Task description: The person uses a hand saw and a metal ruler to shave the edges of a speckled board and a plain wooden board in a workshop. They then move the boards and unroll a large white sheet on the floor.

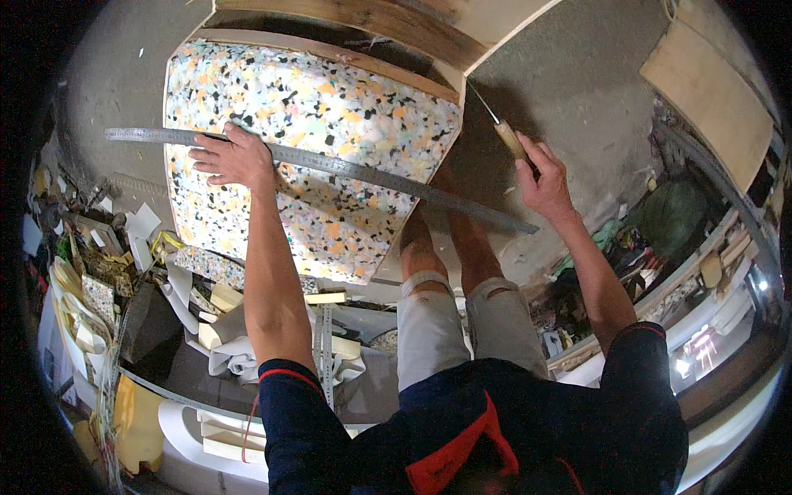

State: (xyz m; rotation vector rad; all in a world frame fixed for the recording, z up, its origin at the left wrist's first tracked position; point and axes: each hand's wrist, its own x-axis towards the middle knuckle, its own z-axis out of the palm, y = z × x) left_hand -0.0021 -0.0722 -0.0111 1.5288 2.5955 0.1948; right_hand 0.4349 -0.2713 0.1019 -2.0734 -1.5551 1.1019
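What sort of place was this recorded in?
Probably an upholstery or foam workshop: a speckled multicoloured foam-like sheet lies under a long grey metal ruler, and the right hand holds a wooden-handled thin-bladed tool.

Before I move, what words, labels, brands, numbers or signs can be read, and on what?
Long grey metal ruler under the left hand: fine markings, too small to read.
Thin-bladed knife with pale wooden handle in the right hand: no lettering discernible.
Nothing readable anywhere else.
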